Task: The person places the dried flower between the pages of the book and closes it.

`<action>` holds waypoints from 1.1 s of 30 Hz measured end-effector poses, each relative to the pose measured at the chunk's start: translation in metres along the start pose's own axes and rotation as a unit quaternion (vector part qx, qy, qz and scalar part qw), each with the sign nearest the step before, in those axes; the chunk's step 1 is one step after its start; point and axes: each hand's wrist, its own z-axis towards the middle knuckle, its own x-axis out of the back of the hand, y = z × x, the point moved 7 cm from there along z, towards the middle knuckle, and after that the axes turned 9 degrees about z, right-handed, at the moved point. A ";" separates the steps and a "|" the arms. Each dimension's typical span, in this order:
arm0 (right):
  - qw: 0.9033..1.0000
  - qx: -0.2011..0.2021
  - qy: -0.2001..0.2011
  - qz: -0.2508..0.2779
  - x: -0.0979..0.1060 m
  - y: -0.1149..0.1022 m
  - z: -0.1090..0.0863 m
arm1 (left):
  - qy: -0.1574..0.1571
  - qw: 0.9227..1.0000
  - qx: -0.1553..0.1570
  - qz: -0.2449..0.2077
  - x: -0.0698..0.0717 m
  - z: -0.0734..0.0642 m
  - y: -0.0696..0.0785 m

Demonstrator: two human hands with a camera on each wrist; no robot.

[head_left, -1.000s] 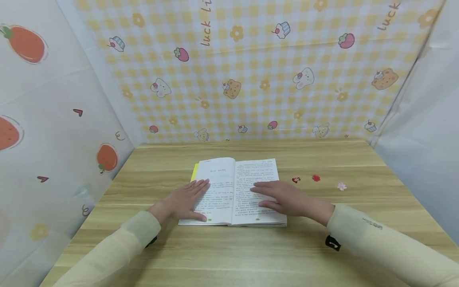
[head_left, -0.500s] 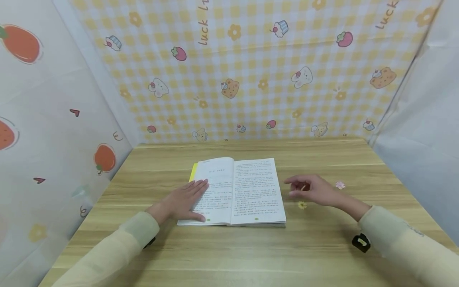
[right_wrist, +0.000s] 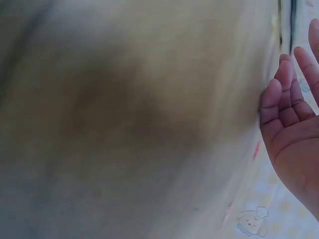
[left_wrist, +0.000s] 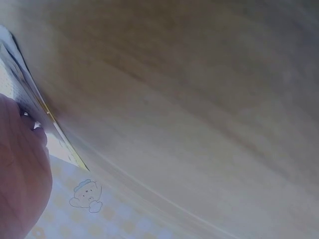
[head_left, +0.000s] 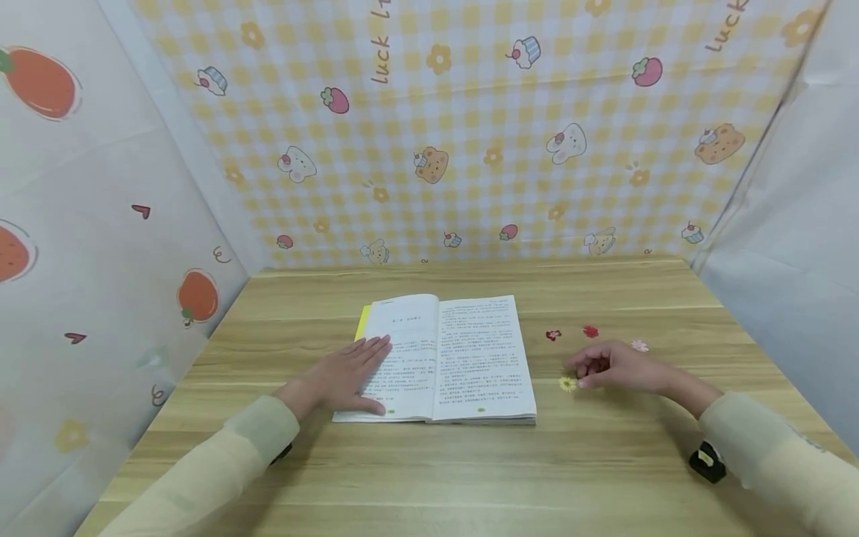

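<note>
An open book (head_left: 479, 358) with printed pages lies on the wooden table, a yellow edge showing at its left. My left hand (head_left: 342, 373) rests flat on the left page, fingers straight and thumb spread. In the left wrist view its palm side is at the left edge, beside the book. To the right of the book, my right hand (head_left: 624, 367) is at a small yellow flower (head_left: 567, 384), fingers bent and thumb apart from them. The right wrist view shows the right palm (right_wrist: 299, 149) with loosely bent fingers and nothing seen between them.
Behind the right hand lie a dark red flower (head_left: 553, 335), a red flower (head_left: 590, 330) and a pale pink flower (head_left: 640, 345). The table (head_left: 429, 485) meets a checked cloth (head_left: 470, 149) at the back and white cloths at both sides.
My right hand has left the right page and moved right, to the yellow flower, which now shows, as do the red flowers again. The left hand stays on the book.
</note>
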 end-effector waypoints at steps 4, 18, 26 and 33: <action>1.000 -0.018 0.004 0.008 -0.003 0.009 -0.001 | 0.003 1.000 -0.006 0.000 0.001 -0.001 0.002; 0.994 -0.014 0.070 -0.082 -0.011 0.012 0.004 | -0.011 1.000 0.006 -0.012 -0.001 -0.003 -0.001; 0.994 0.014 0.070 -0.084 -0.012 0.009 0.004 | -0.015 1.000 0.011 -0.017 0.000 -0.002 -0.001; 0.993 0.024 0.059 -0.103 -0.012 0.010 0.004 | -0.010 1.000 0.009 -0.015 0.000 -0.001 0.000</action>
